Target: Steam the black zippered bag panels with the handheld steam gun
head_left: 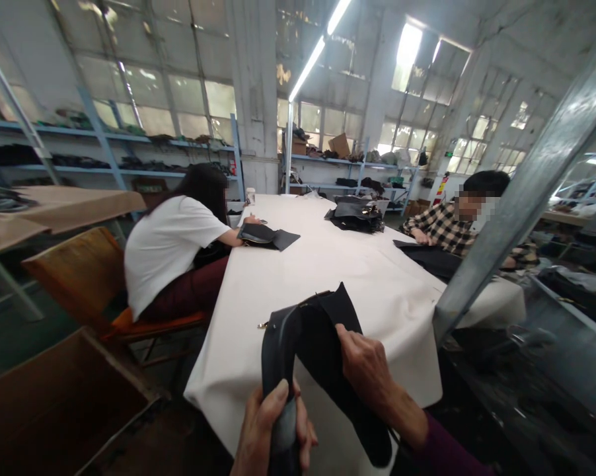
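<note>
A black, leather-like piece (pixel 320 344) is bent into an arch in front of me, over the near end of the table. It looks like part of a bag; a small gold-coloured metal fitting (pixel 263 325) sticks out at its left side. My left hand (pixel 274 428) wraps round the smooth, shiny lower left end, thumb on top. Higher up on the other side, my right hand (pixel 367 370) is closed on the edge of a matte flap, thumb and fingers pinching it. The fingertips of that hand are partly hidden.
A white-covered table (pixel 298 271) extends ahead, bearing a pile of black pieces (pixel 357 215). People sit at left (pixel 174 244) and right (pixel 441 225), handling black pieces. A slanted metal post (pixel 521 185) stands right; a cardboard box (pixel 55 403) lies lower left, a grey bin (pixel 570 330) right.
</note>
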Motion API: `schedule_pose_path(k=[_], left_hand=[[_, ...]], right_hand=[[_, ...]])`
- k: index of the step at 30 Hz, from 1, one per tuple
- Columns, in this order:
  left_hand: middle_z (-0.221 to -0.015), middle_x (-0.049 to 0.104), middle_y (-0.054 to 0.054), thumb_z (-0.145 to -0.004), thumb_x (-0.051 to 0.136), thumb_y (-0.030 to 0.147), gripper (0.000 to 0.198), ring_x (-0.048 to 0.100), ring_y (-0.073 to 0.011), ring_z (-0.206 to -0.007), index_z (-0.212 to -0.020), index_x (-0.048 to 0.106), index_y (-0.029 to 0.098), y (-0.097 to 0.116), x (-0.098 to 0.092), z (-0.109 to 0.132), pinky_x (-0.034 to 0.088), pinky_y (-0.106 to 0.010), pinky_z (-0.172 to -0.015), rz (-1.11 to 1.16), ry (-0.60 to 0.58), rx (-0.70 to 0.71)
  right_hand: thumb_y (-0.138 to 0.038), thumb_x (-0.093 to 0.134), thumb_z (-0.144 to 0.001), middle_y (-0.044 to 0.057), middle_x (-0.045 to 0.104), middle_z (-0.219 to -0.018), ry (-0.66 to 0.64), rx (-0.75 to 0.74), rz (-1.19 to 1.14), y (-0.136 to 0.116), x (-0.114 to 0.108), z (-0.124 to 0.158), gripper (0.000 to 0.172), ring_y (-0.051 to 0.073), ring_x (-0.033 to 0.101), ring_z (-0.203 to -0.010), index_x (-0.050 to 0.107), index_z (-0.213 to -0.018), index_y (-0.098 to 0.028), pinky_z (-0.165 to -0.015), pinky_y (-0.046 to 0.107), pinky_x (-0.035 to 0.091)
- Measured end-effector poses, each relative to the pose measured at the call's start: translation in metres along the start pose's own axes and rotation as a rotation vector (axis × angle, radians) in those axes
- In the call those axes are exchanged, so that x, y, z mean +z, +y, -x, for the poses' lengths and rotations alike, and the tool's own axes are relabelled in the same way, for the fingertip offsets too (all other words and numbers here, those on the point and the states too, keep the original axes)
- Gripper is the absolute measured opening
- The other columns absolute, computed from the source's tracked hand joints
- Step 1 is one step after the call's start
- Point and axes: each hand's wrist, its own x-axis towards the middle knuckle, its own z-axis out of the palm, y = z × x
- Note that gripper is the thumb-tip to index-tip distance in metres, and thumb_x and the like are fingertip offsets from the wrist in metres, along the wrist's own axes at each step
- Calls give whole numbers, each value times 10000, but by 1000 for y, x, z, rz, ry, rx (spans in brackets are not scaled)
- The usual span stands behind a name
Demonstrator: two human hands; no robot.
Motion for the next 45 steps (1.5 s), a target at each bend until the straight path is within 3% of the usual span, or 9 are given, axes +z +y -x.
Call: schedule_pose_path(k=[7,12,15,18,21,25,28,36,45], left_hand=[[-437,561,34,-897,391,397,329,526,-128,-303,-752,570,162,7,-18,16,464,-309,-494,81,98,3],[-448,554,35,-903,377,401,336,510,-122,-312,-761,566,162,14,-26,28,461,-317,-526,106,172,23],[-449,548,33,-895,396,409,336,500,-116,-315,-751,566,158,17,-31,32,461,-316,-528,96,183,57],[-445,547,34,-881,416,421,327,499,-120,-310,-754,560,157,16,-38,32,463,-316,-508,101,210,67],[-429,543,37,-866,428,442,328,506,-130,-302,-750,549,160,14,-42,32,458,-311,-487,85,226,61],[-436,546,45,-836,466,480,323,504,-126,-305,-763,528,172,11,-43,35,468,-314,-496,60,256,59],[-436,548,47,-829,473,485,318,504,-126,-305,-770,523,177,11,-41,40,462,-307,-487,51,270,58],[-425,556,40,-756,571,495,313,530,-155,-330,-753,529,184,18,-22,56,458,-311,-455,55,268,110],[-430,555,38,-855,451,456,289,501,-128,-304,-780,514,185,8,-7,62,427,-273,-411,39,158,99]], right_hand=[[-21,362,-853,95,617,-781,69,-173,54,-44,28,5,374,185,571,-690,540,-1180,-50,-628,298,424],[-276,378,-940,83,617,-833,-74,-85,-190,-66,32,-9,323,166,591,-672,543,-1162,-109,-587,265,434],[-272,401,-929,108,624,-943,-58,-63,-242,-65,35,-22,302,201,607,-818,554,-1150,-134,-698,291,469],[-286,553,-842,203,484,-1274,98,-19,-191,-59,41,-35,498,329,434,-1188,436,-1291,-104,-939,461,391],[-297,628,-768,232,407,-1352,128,67,-335,-50,47,-50,714,336,371,-1248,305,-1370,-88,-982,509,344],[-310,620,-732,89,645,-927,-287,124,-912,-41,48,-67,370,220,604,-807,579,-1054,-132,-708,333,489],[-334,578,-746,-17,510,-583,-575,172,-1231,-40,40,-66,210,113,472,-506,566,-715,-127,-472,219,378],[-308,465,-827,-30,362,-578,-122,220,-998,-60,14,-19,259,96,309,-544,536,-639,-144,-482,219,256],[-361,439,-871,-33,284,-594,-59,170,-999,-68,-6,28,343,92,244,-542,393,-587,-175,-468,225,222]])
